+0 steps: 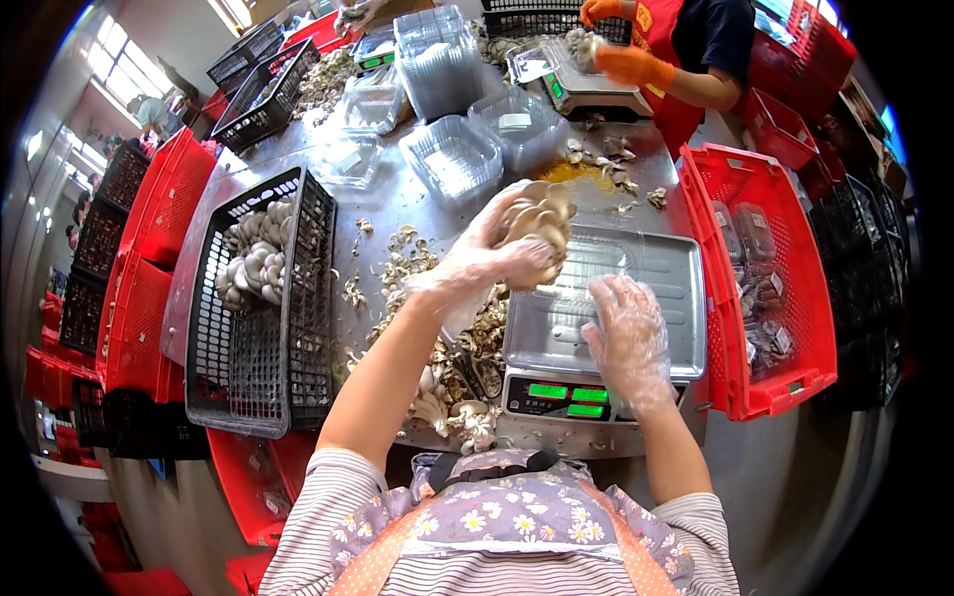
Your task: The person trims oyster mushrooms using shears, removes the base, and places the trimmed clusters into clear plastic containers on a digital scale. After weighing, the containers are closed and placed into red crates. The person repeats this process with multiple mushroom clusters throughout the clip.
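Pale mushroom scraps (405, 248) littered shiny metal table (343, 233), bright paned window (121, 62) behind, clear-gloved left hand (479, 260), fingers partly hidden, gripped grey-brown mushroom cluster (542, 221) near flat silver scale (547, 333), clear-gloved right hand (633, 340) loosely spread over it

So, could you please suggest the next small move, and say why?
Perhaps lower the mushroom cluster onto the scale tray: the left hand holds it near the tray's far left corner, the right hand grips no mushrooms, and the tray shows none.

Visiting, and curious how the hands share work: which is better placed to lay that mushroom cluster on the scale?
Probably the left hand: it grips the mushroom cluster near the far left corner of the scale. The right hand, over the scale, holds no mushrooms.
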Action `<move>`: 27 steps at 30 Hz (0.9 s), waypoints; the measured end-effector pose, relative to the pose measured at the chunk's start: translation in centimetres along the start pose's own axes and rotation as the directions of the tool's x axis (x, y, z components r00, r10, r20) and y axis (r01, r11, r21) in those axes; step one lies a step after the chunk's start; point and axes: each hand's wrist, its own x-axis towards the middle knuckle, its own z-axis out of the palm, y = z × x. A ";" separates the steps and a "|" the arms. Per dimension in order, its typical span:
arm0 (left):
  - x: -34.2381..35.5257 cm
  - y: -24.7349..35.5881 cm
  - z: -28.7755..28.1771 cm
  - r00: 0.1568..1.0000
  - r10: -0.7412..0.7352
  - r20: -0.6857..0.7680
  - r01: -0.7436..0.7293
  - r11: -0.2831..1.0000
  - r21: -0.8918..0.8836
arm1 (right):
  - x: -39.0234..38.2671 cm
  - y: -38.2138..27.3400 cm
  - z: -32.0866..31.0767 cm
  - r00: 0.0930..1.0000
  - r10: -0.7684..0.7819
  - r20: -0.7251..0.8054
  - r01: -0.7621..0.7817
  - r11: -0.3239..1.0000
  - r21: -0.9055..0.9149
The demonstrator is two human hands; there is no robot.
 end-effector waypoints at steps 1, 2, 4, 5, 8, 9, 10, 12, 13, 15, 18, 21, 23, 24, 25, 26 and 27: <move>1.5 0.1 1.2 0.999 -0.041 0.027 0.040 0.999 0.018 | -0.5 2.1 0.8 0.998 0.022 0.051 -0.021 1.000 -0.015; 2.3 0.1 1.4 0.998 -0.041 0.055 0.038 0.998 0.045 | -0.5 3.3 1.4 0.995 0.016 0.101 -0.015 1.000 -0.015; 4.2 -0.9 1.4 0.987 -0.056 0.150 -0.005 0.925 0.379 | -1.2 4.4 2.1 1.000 -0.015 0.026 0.015 1.000 -0.005; 4.9 -1.0 2.1 0.969 -0.121 0.214 -0.002 0.865 0.502 | -1.6 4.7 2.3 1.000 -0.021 -0.008 0.021 1.000 -0.003; 4.4 -2.3 3.7 0.911 0.154 0.383 -0.413 0.329 0.850 | -1.9 4.8 0.8 1.000 -0.009 -0.002 0.009 0.999 -0.038; 4.3 -2.3 4.3 0.906 0.065 0.419 -0.418 0.305 0.856 | -1.9 4.8 0.6 1.000 -0.005 0.006 0.005 0.999 -0.042; 4.7 -3.2 4.5 0.911 -0.064 0.408 -0.381 0.251 0.890 | -2.0 4.9 0.6 0.999 -0.023 -0.023 0.022 0.999 -0.037; 3.2 -4.5 4.5 0.932 0.031 0.362 -0.363 0.107 0.926 | -2.4 5.0 0.7 1.000 -0.009 -0.023 0.008 0.999 -0.048; 3.0 -5.0 4.3 0.936 0.055 0.349 -0.352 0.093 0.931 | -2.6 5.0 0.8 1.000 -0.002 -0.021 0.001 0.999 -0.051; 2.9 -5.2 3.7 0.919 0.103 0.381 -0.388 0.066 0.919 | -2.6 4.8 0.5 1.000 0.000 -0.029 -0.001 0.999 -0.049; 2.2 -3.8 2.9 0.919 0.147 0.366 -0.391 0.213 0.896 | -2.8 3.8 -1.0 0.999 0.027 -0.028 -0.028 0.998 -0.057; -1.3 -2.0 0.0 0.941 0.268 0.207 -0.299 0.369 0.880 | -2.7 1.0 -2.7 0.999 0.020 -0.025 -0.019 0.997 0.071; -5.9 -1.5 -3.6 0.956 0.293 0.002 -0.142 0.455 0.879 | -2.9 -1.2 -2.2 0.999 0.030 0.020 -0.036 0.912 0.408; -8.5 -2.4 -5.7 0.949 0.292 -0.124 -0.062 0.554 0.830 | -3.1 -2.1 -1.5 0.992 -0.005 0.128 -0.060 0.864 0.499; -11.3 -3.6 -7.6 0.929 0.279 -0.244 0.007 0.645 0.765 | -3.4 -3.1 -0.6 0.972 -0.050 0.229 -0.095 0.809 0.581; -14.5 -4.3 -8.7 0.897 0.247 -0.367 0.114 0.673 0.731 | -3.3 -4.7 0.0 0.946 -0.108 0.306 -0.103 0.795 0.598; -17.6 -5.0 -9.2 0.853 0.208 -0.479 0.214 0.699 0.683 | -3.6 -5.7 1.4 0.912 -0.166 0.375 -0.118 0.768 0.629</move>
